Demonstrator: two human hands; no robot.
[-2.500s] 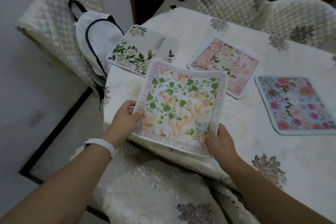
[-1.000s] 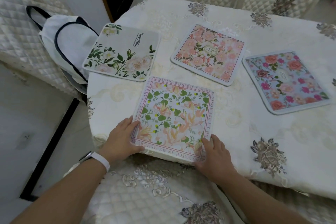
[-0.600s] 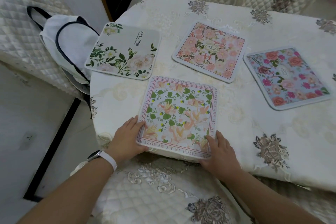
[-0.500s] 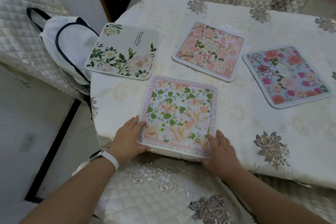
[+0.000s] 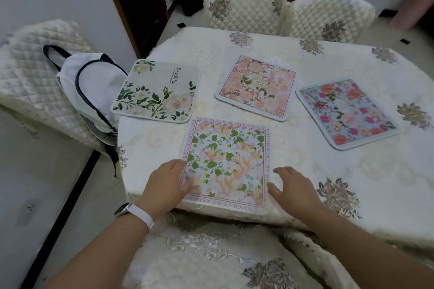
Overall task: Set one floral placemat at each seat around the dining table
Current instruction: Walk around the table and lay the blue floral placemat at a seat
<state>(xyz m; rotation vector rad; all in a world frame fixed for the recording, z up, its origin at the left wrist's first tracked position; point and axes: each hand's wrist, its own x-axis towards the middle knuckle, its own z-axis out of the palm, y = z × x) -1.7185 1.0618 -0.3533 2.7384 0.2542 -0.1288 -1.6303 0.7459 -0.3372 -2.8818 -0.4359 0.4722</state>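
Presently: Fourth Placemat Laid at the Near Seat, Hands Flanking It

Item, leaf-and-blossom placemat (image 5: 226, 166): flat on the table (image 5: 305, 171) at six o'clock, its near edge right at the table's edge above the near chair (image 5: 211, 260); lettered border all round; its sides run roughly twelve to six, tilted slightly.

Item, left hand (image 5: 168, 185): fingers loose and apart, clamped on nothing; thumb and fingertips rest on the mat's corner at seven o'clock.

Item, right hand (image 5: 293, 190): spread, holding nothing; it sits just beside the mat's edge at four o'clock, on or just above the cloth, which of the two cannot be told.

Relation: the mat lies between the two hands, at three o'clock from the left and nine o'clock from the right; only the left touches it, so any last nudge to square it with the table edge would likely fall to that hand.

Other mats: green-sprig placemat (image 5: 156, 94) at ten o'clock beside a chair (image 5: 35, 82) carrying a white bag (image 5: 89, 91); pink rose placemat (image 5: 257, 87) at twelve o'clock; blue rose placemat (image 5: 347, 112) at two o'clock; all flat and apart from one another.

Judgement: four mats down; whether further seats lie out of view cannot be told.
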